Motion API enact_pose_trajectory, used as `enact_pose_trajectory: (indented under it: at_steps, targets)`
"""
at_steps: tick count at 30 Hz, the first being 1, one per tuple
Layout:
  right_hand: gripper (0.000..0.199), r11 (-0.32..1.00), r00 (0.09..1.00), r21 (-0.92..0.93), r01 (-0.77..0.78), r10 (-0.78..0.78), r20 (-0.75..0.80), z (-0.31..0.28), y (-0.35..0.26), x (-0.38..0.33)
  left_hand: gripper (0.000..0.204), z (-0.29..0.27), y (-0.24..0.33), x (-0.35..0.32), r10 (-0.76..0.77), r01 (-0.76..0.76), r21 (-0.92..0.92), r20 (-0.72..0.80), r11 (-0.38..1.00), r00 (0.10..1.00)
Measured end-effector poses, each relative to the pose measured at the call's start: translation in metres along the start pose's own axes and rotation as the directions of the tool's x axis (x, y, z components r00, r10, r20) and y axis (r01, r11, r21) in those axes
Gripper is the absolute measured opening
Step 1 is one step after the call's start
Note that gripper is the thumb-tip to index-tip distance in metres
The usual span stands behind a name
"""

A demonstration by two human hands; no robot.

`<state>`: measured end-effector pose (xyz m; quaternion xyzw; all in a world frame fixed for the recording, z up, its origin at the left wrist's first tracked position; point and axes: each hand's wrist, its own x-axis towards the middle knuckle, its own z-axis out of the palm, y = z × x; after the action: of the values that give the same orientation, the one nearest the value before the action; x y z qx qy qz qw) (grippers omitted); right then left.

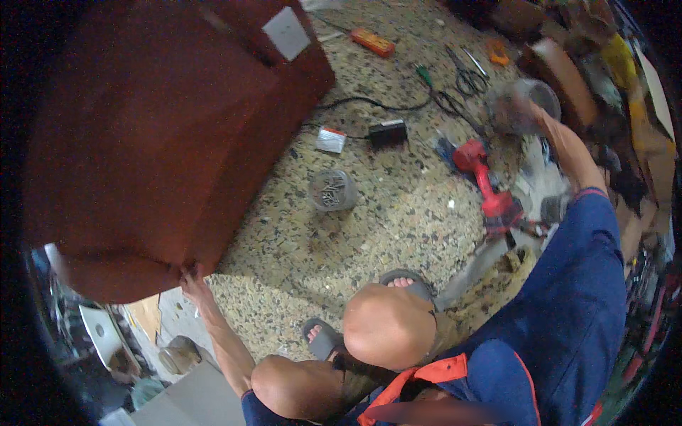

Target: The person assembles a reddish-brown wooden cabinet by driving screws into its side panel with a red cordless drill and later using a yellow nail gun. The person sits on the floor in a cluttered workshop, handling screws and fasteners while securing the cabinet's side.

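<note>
Maroon upholstery (163,163) — left fingers (190,275) pinch its edge; right fingers (524,108) at tub (547,96) — grip unclear.

No word, number or sign can be read in this view. Between eleven and twelve o'clock, a white rectangular patch (287,33) sits on the bulky red-brown piece (135,156), any marks on it too blurred to make out. Nearer the centre, a small white-and-orange box (331,140) at twelve and a black adapter (388,134) at one show no legible print.
</note>
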<state>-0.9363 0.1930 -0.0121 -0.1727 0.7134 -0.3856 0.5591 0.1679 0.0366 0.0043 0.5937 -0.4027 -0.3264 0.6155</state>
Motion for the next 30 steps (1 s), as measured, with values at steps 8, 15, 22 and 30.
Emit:
enact_pose_trajectory:
  at_steps: [8, 15, 22, 30]
  targets:
    - [0.024, 0.289, 0.647, -0.955, -0.066, -0.716, -0.261, 0.029, -0.088, -0.087, 0.053, -0.035, -0.032, 0.037, 0.025, -0.045, 0.172, 0.112, 0.984, 0.993]
    - [0.013, 0.27, 0.521, -0.508, 0.818, -0.72, 0.458, 0.285, 0.001, -0.143, 0.046, -0.011, -0.01, 0.016, -0.072, 0.073, -0.132, 0.013, 0.988, 0.997]
    - [0.019, 0.289, 0.549, -0.863, 0.414, -0.836, -0.017, 0.332, 0.088, -0.109, 0.048, 0.002, 0.001, 0.012, -0.114, 0.122, -0.169, 0.057, 0.978, 0.992]
    - [0.015, 0.438, 0.53, -0.801, 0.409, -0.828, -0.182, 0.341, 0.109, -0.17, 0.05, 0.009, 0.001, -0.002, -0.054, 0.044, -0.145, -0.069, 0.988, 0.996]
